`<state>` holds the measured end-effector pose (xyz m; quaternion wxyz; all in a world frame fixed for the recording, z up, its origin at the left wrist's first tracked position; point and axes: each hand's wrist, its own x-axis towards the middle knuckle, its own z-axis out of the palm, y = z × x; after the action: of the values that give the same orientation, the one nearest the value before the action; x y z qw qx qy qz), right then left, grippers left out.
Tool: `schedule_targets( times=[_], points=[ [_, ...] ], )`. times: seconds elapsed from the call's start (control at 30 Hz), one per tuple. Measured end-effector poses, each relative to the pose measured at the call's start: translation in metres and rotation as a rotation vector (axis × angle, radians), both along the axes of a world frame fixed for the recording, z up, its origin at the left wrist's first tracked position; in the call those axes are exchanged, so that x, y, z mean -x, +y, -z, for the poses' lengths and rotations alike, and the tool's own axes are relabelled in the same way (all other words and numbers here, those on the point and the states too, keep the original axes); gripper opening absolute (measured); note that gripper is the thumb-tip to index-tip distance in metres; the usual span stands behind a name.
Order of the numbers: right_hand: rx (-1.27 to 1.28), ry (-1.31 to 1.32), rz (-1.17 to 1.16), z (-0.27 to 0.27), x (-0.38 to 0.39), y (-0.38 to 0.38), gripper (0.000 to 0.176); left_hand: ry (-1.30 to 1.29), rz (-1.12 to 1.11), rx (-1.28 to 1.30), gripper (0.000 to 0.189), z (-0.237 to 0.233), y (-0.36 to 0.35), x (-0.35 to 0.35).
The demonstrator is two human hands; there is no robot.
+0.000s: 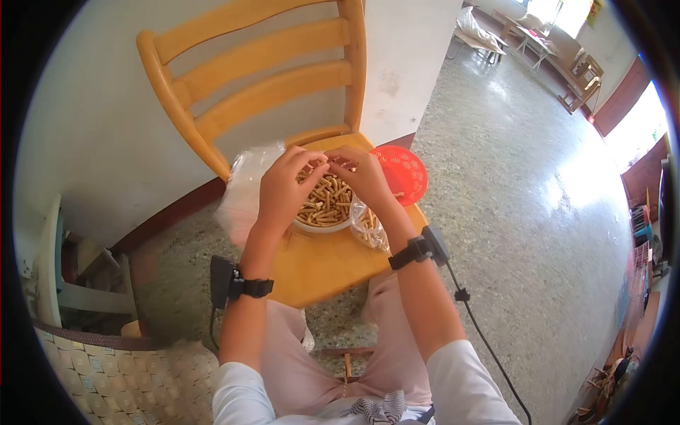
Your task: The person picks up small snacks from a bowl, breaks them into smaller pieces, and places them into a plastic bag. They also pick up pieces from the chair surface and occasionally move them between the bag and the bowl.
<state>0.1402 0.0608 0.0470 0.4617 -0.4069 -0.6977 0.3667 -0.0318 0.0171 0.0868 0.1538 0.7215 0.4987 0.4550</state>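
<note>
Both hands meet over a white bowl point(324, 229) heaped with short brown stick-like pieces point(327, 202). The fingers of my left hand point(289, 177) are pinched together above the pile, close to the fingertips of my right hand point(361, 176), which are pinched too. Whatever lies between them is too small to make out. A clear plastic bag point(368, 227) with more of the pieces leans against the bowl below my right wrist. To the right sits a red plastic basket point(404, 173) with a few pieces near its edge. Another clear plastic bag point(244, 180) lies left of my left hand.
Everything rests on the seat of a wooden chair point(312, 265), whose slatted back point(269, 78) stands against the wall. A cable point(489, 347) hangs from my right wristband. A patterned woven surface point(127, 375) is at lower left. Benches point(552, 60) stand far off at upper right.
</note>
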Motion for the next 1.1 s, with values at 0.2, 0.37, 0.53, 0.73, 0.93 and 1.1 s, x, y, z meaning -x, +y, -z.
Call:
schedule_targets(
  times=[0.2,0.37,0.53,0.73,0.93,1.1],
  points=[
    [-0.129,0.067,0.177,-0.021,-0.033,0.001,0.021,-0.261,0.049,0.075,0.019,0.002,-0.005,-0.014],
    [-0.083,0.103,0.373,-0.023,-0.039,0.003,0.022,-0.044,0.272,0.253,0.023,0.016,-0.009,-0.03],
    [-0.157,0.044,0.313,-0.029,-0.025,0.004,0.025,0.274,0.314,0.257,0.028,0.038,-0.008,-0.03],
    [-0.132,0.026,0.272,-0.042,-0.01,-0.007,0.026,0.17,0.037,0.117,0.033,0.012,0.0,0.01],
    [0.028,-0.445,0.022,-0.033,-0.006,-0.02,0.029,0.59,0.249,0.266,0.035,0.043,-0.001,0.037],
    [0.021,-0.652,-0.145,-0.002,-0.007,-0.018,0.03,0.618,0.24,0.284,0.026,0.041,-0.003,0.031]
  ],
)
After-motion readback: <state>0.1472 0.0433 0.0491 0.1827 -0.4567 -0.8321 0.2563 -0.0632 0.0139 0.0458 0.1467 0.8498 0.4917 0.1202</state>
